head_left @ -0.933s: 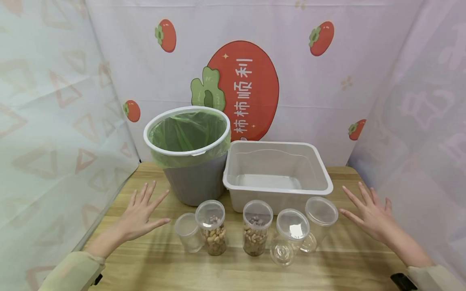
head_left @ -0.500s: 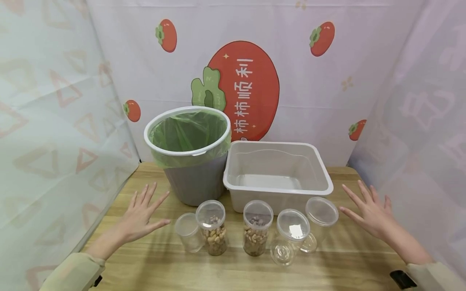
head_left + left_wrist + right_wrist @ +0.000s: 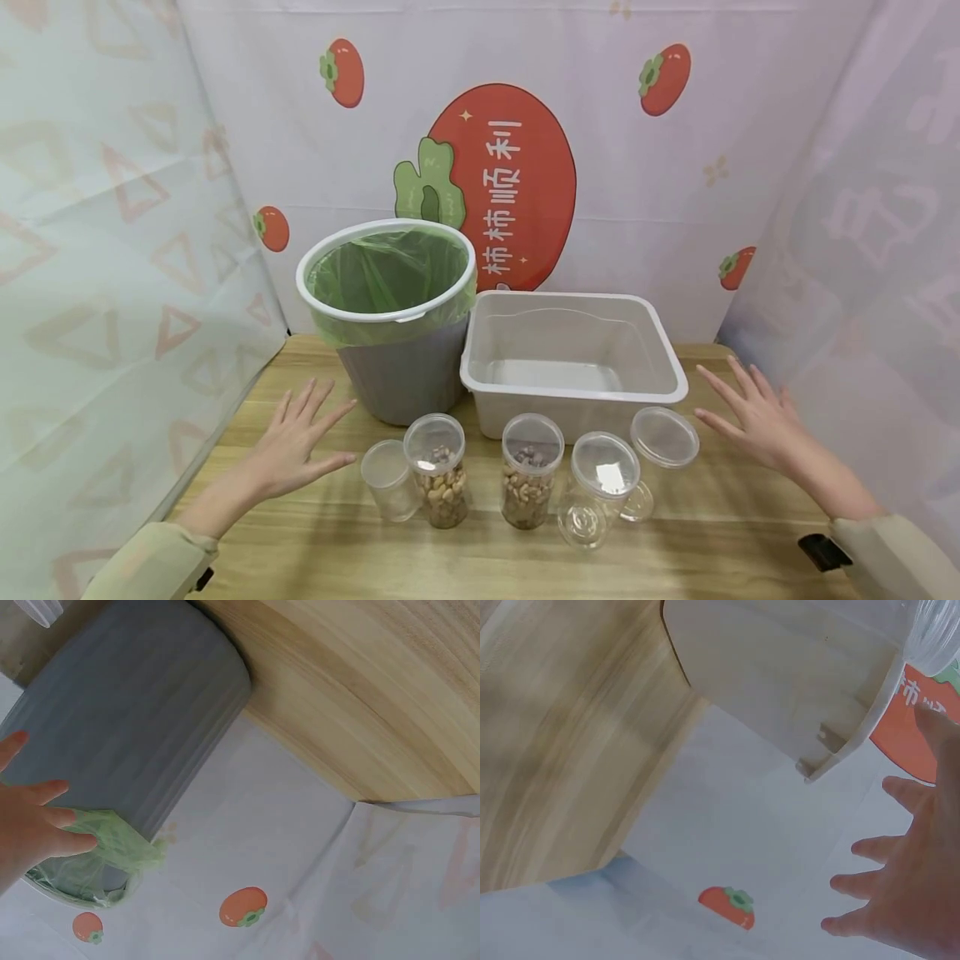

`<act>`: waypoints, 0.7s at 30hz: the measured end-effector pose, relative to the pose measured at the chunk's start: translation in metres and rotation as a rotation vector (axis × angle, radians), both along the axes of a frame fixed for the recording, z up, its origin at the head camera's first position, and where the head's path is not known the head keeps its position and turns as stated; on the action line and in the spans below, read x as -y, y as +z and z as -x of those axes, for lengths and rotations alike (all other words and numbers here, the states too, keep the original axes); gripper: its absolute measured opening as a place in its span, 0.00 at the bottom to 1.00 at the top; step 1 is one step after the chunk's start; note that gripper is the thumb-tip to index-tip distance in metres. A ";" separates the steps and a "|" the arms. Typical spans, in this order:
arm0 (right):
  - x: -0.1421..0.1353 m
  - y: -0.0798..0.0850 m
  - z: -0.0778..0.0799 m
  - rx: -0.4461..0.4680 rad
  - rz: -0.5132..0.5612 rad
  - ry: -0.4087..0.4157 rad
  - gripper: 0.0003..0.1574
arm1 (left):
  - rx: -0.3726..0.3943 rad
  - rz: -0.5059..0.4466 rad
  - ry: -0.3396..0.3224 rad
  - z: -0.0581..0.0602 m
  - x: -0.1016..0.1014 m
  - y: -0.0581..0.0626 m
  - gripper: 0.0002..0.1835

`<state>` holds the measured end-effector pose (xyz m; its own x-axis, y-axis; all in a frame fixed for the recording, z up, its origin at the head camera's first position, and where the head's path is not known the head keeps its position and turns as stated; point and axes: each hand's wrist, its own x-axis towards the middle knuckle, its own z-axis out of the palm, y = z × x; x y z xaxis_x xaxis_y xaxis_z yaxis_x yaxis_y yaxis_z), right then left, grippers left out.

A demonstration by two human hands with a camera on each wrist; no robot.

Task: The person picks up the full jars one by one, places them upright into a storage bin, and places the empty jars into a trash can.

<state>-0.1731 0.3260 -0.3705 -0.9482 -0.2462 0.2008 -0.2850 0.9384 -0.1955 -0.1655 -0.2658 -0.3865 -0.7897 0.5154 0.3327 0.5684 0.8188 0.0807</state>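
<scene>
My left hand (image 3: 292,450) is spread with straight fingers at the left, holding nothing, nearest to a small clear jar (image 3: 392,492). Beside that stands a lidded jar of nuts (image 3: 442,492). Another nut jar (image 3: 527,496) stands in the middle. Right of it are a clear lidded jar (image 3: 588,512) and, partly behind it, a second clear jar (image 3: 663,442); neither shows any contents. My right hand (image 3: 761,425) is spread at the right of these, fingers straight and holding nothing. The right wrist view shows the same hand (image 3: 911,862) with its fingers apart.
A grey bin (image 3: 405,375) with a green liner (image 3: 375,267) stands behind the left jars. To its right is a whitish rectangular tub (image 3: 577,390). White printed cloth (image 3: 630,175) encloses the wooden table (image 3: 465,575) at the back and both sides.
My right hand has shifted slightly up and to the left, and my left hand slightly to the right. Jars, bin and tub stay where they were.
</scene>
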 end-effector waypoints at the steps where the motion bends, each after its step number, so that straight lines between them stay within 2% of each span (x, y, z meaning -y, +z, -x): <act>1: 0.001 0.001 0.002 -0.008 0.006 0.010 0.41 | -0.006 -0.003 -0.006 0.000 -0.001 0.001 0.35; 5: 0.006 0.004 0.011 -0.027 0.047 0.069 0.39 | -0.015 -0.031 -0.041 0.000 -0.007 0.007 0.32; 12: 0.014 0.006 0.026 -0.048 0.145 0.174 0.32 | -0.068 -0.110 -0.151 -0.004 -0.032 0.018 0.27; 18: 0.020 0.006 0.030 -0.043 0.178 0.192 0.31 | -0.138 -0.173 -0.257 -0.007 -0.052 0.019 0.21; 21: 0.022 0.004 0.032 -0.040 0.187 0.193 0.30 | -0.142 -0.197 -0.290 -0.007 -0.061 0.018 0.21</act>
